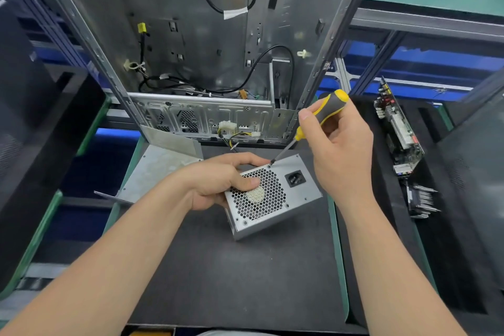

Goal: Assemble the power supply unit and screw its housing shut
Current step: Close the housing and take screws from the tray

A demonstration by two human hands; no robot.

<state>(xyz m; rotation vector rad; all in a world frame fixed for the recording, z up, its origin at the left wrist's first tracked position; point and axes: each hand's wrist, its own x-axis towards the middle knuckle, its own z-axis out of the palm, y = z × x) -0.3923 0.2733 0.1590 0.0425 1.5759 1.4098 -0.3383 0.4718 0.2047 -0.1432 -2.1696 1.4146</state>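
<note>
A grey metal power supply unit (293, 198) rests tilted on the dark mat, its honeycomb fan grille and black power socket facing up. My left hand (218, 180) grips its left side, thumb pressed on the grille. My right hand (338, 144) holds a yellow and black screwdriver (326, 112). Its tip sits on a screw (270, 164) at the upper corner of the grille face. Yellow and black wires with white connectors (227, 128) lead from behind the unit toward the case.
An open silver computer case (313, 43) stands upright right behind the unit. A loose grey metal panel (155, 169) lies to the left. A circuit board (398, 131) and a black part with pins (421, 200) lie on the right mat. Black foam trays flank both sides.
</note>
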